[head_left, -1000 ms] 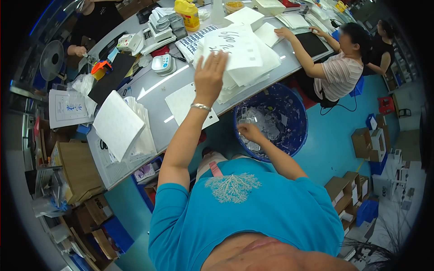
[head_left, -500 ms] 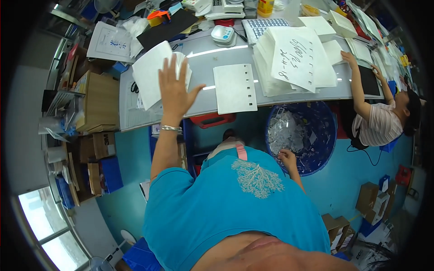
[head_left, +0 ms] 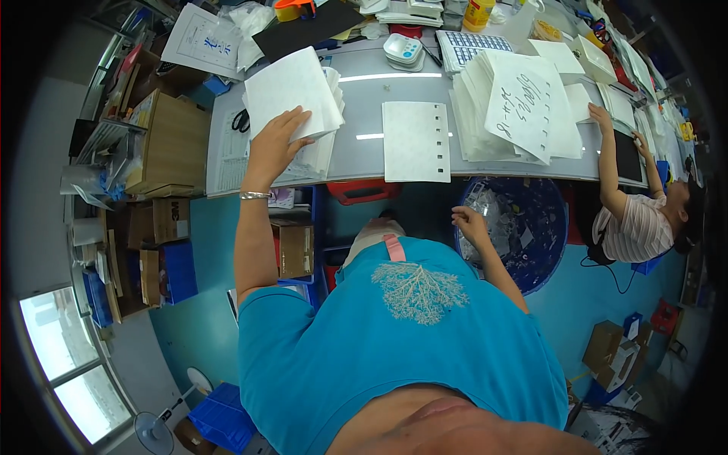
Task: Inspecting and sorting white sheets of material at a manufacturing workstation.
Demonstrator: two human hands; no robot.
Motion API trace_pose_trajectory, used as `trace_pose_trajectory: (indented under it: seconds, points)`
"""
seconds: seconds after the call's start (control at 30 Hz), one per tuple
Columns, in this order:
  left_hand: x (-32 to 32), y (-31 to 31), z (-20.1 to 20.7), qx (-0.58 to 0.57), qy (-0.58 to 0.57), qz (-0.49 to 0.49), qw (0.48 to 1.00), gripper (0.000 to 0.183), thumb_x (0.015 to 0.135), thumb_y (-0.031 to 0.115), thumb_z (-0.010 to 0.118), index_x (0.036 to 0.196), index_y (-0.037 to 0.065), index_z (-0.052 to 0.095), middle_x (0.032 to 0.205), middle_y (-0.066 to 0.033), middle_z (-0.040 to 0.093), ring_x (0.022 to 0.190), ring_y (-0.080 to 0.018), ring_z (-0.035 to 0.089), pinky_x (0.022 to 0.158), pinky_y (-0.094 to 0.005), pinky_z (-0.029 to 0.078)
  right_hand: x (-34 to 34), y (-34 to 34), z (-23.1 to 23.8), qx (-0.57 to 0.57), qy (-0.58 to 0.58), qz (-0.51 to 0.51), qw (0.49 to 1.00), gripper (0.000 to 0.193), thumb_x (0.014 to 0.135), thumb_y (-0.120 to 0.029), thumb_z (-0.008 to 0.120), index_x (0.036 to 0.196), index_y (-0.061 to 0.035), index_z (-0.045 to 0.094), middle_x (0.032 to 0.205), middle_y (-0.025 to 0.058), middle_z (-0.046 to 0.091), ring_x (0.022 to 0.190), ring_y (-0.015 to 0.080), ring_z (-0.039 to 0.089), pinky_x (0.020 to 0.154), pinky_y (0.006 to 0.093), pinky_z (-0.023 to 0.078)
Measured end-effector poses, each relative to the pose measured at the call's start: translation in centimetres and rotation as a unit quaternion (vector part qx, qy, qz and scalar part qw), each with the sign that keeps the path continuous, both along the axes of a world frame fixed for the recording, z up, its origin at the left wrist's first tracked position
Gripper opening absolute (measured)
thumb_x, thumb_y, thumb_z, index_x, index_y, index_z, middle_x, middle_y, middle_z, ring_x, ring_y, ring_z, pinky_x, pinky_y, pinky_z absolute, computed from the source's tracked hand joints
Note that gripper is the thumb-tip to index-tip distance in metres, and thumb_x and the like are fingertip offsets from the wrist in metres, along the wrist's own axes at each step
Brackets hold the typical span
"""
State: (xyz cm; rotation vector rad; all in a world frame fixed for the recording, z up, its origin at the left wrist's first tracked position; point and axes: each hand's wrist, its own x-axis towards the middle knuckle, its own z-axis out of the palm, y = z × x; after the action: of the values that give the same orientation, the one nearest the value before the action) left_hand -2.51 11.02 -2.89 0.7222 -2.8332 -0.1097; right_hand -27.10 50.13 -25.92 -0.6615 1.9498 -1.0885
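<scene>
My left hand [head_left: 279, 144] lies on the near edge of a stack of white sheets [head_left: 292, 87] at the table's left, its fingers flat on the top sheet and thumb spread apart. Over the near left rim of a blue bin [head_left: 557, 250] hangs my right hand [head_left: 472, 225], fingers loosely bent and apart, with nothing visible in them. A single white sheet [head_left: 413, 144] with small square holes down its right side rests on the table between the stacks. A taller white stack [head_left: 474, 114] stands right of it, topped by a handwritten sheet [head_left: 523, 110].
Clear plastic scraps [head_left: 497, 220] lie in the bin. Black scissors [head_left: 240, 120] sit left of my left hand. A small scale [head_left: 403, 50] and a yellow bottle [head_left: 478, 14] stand farther back. At the right, a co-worker [head_left: 641, 220] reaches onto the table [head_left: 356, 163].
My left hand has come down from above the left stack onto its near edge. My right hand has moved up and slightly left at the bin. The view has shifted.
</scene>
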Motion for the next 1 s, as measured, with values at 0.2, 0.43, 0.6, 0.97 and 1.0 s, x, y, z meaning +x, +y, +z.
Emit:
trace_pose_trajectory:
  seconds: [0.2, 0.43, 0.6, 0.97, 1.0]
  points:
    - [-0.4, 0.7, -0.4, -0.083, -0.010, -0.004, 0.996, 0.042, 0.084, 0.021, 0.063, 0.125, 0.015, 0.055, 0.129, -0.0049, 0.056, 0.114, -0.0222, 0.056, 0.088, -0.0330, 0.051, 1.7, 0.7, -1.0, 0.009, -0.027, 0.014, 0.999, 0.030, 0.084, 0.002, 0.053, 0.113, 0.0038, 0.059, 0.099, 0.0154, 0.067, 0.083, 0.0188, 0.067, 0.076, 0.0288, 0.053]
    - [-0.1, 0.7, -0.1, -0.107, -0.005, -0.038, 0.994, 0.043, 0.085, 0.017, 0.063, 0.126, 0.014, 0.053, 0.125, -0.0065, 0.058, 0.108, -0.0229, 0.059, 0.085, -0.0335, 0.051, 2.3, 0.4, -1.0, 0.007, -0.049, -0.016, 0.999, 0.031, 0.084, 0.002, 0.052, 0.114, 0.0029, 0.059, 0.100, 0.0143, 0.066, 0.083, 0.0182, 0.066, 0.074, 0.0278, 0.052]
    - [0.0, 0.1, -0.1, -0.110, -0.008, -0.057, 0.992, 0.043, 0.084, 0.014, 0.062, 0.126, 0.014, 0.053, 0.121, -0.0060, 0.061, 0.102, -0.0224, 0.062, 0.080, -0.0332, 0.053, 2.7, -0.1, -1.7, -0.011, -0.051, -0.015, 0.999, 0.032, 0.085, 0.001, 0.052, 0.117, 0.0014, 0.058, 0.100, 0.0123, 0.066, 0.084, 0.0167, 0.066, 0.070, 0.0264, 0.051]
    - [-2.6, 3.7, 3.6, -0.169, 0.088, -0.058, 0.980, 0.042, 0.080, 0.002, 0.055, 0.122, 0.009, 0.057, 0.111, -0.0086, 0.065, 0.090, -0.0222, 0.066, 0.068, -0.0314, 0.054, 1.7, -7.8, 9.6, -0.099, -0.335, 0.005, 0.937, 0.048, 0.095, -0.038, 0.050, 0.128, -0.0039, 0.051, 0.113, 0.0131, 0.063, 0.099, 0.0199, 0.064, 0.083, 0.0327, 0.051]
    - [-3.2, 6.0, 5.0, -0.174, 0.102, -0.076, 0.976, 0.038, 0.081, 0.002, 0.055, 0.119, 0.006, 0.059, 0.110, -0.0104, 0.066, 0.094, -0.0221, 0.066, 0.070, -0.0306, 0.055, 1.4, -9.5, 12.6, -0.121, -0.409, 0.025, 0.904, 0.062, 0.095, -0.051, 0.044, 0.136, -0.0044, 0.042, 0.122, 0.0151, 0.059, 0.109, 0.0231, 0.059, 0.089, 0.0360, 0.049]
